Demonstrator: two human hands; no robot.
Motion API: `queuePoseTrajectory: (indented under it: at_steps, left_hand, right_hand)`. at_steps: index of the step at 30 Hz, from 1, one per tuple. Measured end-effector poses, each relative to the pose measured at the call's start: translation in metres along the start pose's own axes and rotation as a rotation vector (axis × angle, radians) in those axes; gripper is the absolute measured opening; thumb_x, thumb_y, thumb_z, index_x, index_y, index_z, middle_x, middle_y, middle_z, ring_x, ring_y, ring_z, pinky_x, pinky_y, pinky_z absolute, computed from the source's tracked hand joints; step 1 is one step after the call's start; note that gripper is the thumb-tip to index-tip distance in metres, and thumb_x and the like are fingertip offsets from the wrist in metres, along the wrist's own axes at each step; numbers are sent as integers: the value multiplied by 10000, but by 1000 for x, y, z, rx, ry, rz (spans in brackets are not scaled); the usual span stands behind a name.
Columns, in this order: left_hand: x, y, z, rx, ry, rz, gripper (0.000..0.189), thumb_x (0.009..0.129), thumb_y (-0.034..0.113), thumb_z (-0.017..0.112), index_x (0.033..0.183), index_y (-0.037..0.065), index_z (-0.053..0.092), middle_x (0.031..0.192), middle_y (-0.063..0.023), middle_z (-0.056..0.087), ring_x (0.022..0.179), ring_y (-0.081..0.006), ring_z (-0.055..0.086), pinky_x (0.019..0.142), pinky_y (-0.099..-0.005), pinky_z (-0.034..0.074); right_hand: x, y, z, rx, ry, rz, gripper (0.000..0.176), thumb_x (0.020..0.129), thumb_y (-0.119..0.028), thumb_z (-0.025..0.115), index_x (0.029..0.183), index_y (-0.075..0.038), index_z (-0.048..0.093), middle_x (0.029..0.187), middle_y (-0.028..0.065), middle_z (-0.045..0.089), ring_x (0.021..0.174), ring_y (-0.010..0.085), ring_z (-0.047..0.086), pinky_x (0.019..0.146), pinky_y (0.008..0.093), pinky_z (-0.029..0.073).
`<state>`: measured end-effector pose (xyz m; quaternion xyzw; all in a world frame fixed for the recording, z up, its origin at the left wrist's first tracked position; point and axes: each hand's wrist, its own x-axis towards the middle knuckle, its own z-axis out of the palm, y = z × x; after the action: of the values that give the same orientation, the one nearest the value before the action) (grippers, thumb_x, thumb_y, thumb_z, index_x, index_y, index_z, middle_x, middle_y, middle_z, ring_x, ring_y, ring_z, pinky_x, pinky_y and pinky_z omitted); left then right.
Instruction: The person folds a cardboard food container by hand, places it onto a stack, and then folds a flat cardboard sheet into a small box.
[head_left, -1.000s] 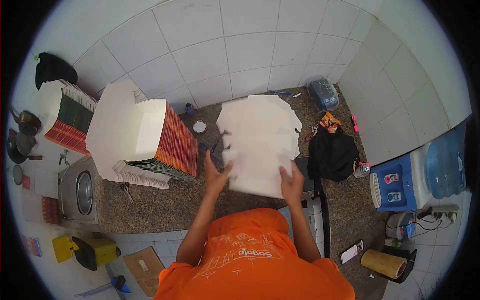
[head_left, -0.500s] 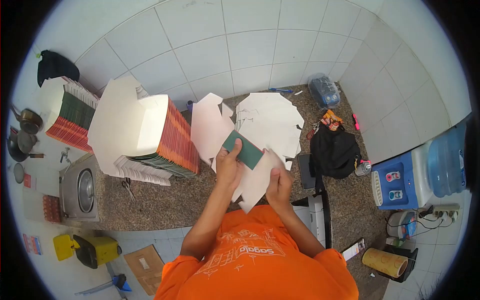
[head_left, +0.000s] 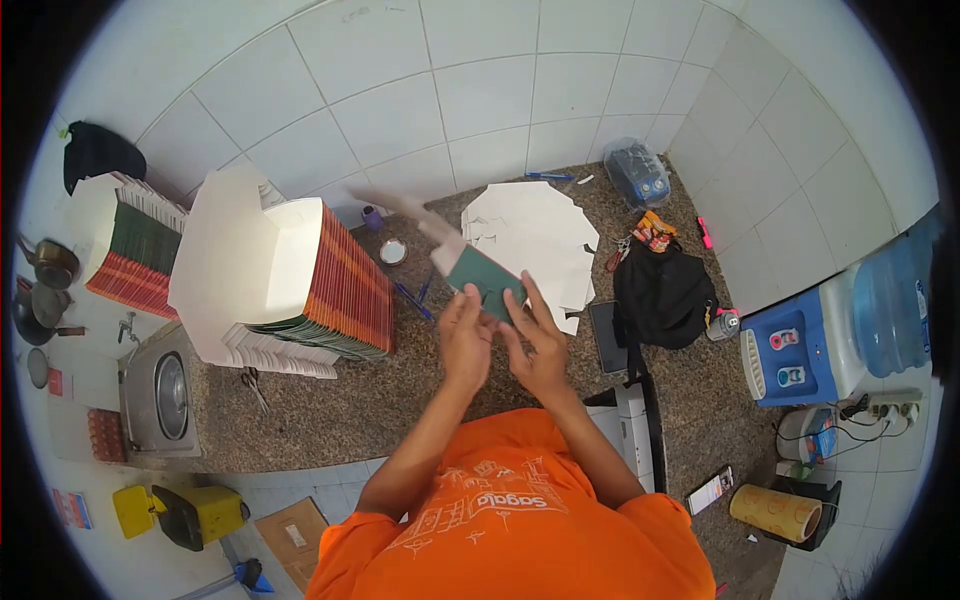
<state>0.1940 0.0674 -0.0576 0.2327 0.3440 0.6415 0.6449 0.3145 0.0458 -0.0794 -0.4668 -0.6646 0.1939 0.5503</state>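
A cardboard carton piece with a green panel (head_left: 478, 268) is held up over the counter, its pale flaps reaching up to the left and blurred. My left hand (head_left: 466, 345) grips the near left edge of the carton, thumb on the green face. At the near right edge, my right hand (head_left: 537, 350) pinches the carton with thumb and fingers. Behind it lies a pile of flat white carton blanks (head_left: 545, 235). To the left stands a large nested stack of formed cartons (head_left: 345, 280) with orange and green sides and white insides.
A second carton stack (head_left: 140, 245) stands farther left, near a sink (head_left: 160, 395). Scissors (head_left: 255, 388), pens (head_left: 415, 300) and a small round tin (head_left: 393, 251) lie on the granite counter (head_left: 330, 410). On the right are a black bag (head_left: 665, 300), a can (head_left: 723, 323) and a water dispenser (head_left: 795, 355).
The carton has turned and folded, so its pale flaps no longer spread down toward my shirt. My right hand has moved up and left onto the green panel's edge.
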Motion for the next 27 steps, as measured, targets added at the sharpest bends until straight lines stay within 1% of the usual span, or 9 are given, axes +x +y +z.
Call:
queuePoseTrajectory:
  at_steps: [6, 9, 11, 16, 19, 21, 23, 25, 27]
  left_hand:
    - [0, -23, -22, 572, -92, 258, 229, 1097, 218, 520, 1025, 38, 642, 868, 37, 623, 742, -21, 530, 657, -199, 437]
    - [-21, 14, -20, 593, -168, -35, 265, 1093, 172, 516, 1249, 0, 644, 1045, -31, 692, 917, -55, 626, 815, -208, 499]
    - [-29, 14, -38, 688, -241, -12, 287, 1090, 165, 515, 1301, -3, 613, 1059, -38, 692, 934, -71, 634, 839, -218, 502]
    - [-44, 27, -66, 839, -323, -127, 341, 1082, 141, 500, 1396, 11, 531, 1027, -69, 689, 930, -105, 632, 830, -257, 507]
    - [-48, 29, -73, 1272, -228, -171, 344, 1078, 121, 474, 1411, 36, 502, 983, -89, 670, 860, -101, 605, 766, -268, 484]
    - [-44, 22, -77, 1288, -339, 12, 335, 1073, 102, 461, 1404, 57, 493, 931, -91, 640, 732, -105, 565, 695, -272, 451]
    - [-41, 38, -71, 1206, -330, -68, 344, 1073, 103, 461, 1414, 60, 475, 942, -83, 636, 714, -99, 559, 691, -269, 448]
    - [-38, 45, -64, 1123, -313, -149, 354, 1073, 105, 461, 1424, 63, 457, 953, -76, 632, 696, -92, 553, 688, -266, 444]
    - [-36, 43, -61, 1068, -213, 34, 361, 1074, 104, 470, 1431, 58, 440, 900, -49, 622, 697, -73, 545, 668, -259, 442]
  right_hand:
    - [-9, 23, 7, 317, -32, 112, 392, 994, -76, 583, 1377, -1, 621, 1403, 257, 579, 1225, 306, 642, 1000, 403, 529]
    - [-1, 19, -4, 354, 65, 345, 332, 1047, -153, 511, 1291, 26, 648, 1213, 195, 647, 1012, 227, 666, 851, 353, 538]
    - [-2, 26, -12, 237, 62, 438, 318, 1057, -164, 501, 1268, 15, 657, 1152, 171, 656, 943, 200, 657, 777, 336, 534]
    - [-11, 31, -18, 127, -271, 589, 244, 904, -195, 791, 1097, -52, 743, 871, -25, 520, 708, 85, 455, 619, 261, 385]
    - [-8, 15, -26, 387, -694, 339, 244, 844, -156, 840, 1046, -56, 748, 824, -26, 465, 660, 86, 414, 589, 266, 352]
    - [-14, 16, -15, 244, -543, 429, 254, 830, -174, 847, 1045, -75, 755, 832, -4, 493, 690, 107, 456, 612, 283, 383]
    - [-12, 14, -12, 93, -389, 505, 264, 816, -191, 855, 1044, -94, 763, 841, 19, 522, 719, 129, 497, 636, 300, 414]
    - [-4, -1, -15, 203, -525, 386, 300, 835, -225, 833, 1100, -111, 750, 878, 43, 540, 749, 151, 537, 655, 320, 435]
    - [0, -19, -10, 236, -490, 123, 365, 866, -253, 802, 1196, -121, 721, 954, 61, 557, 769, 173, 558, 688, 331, 458]
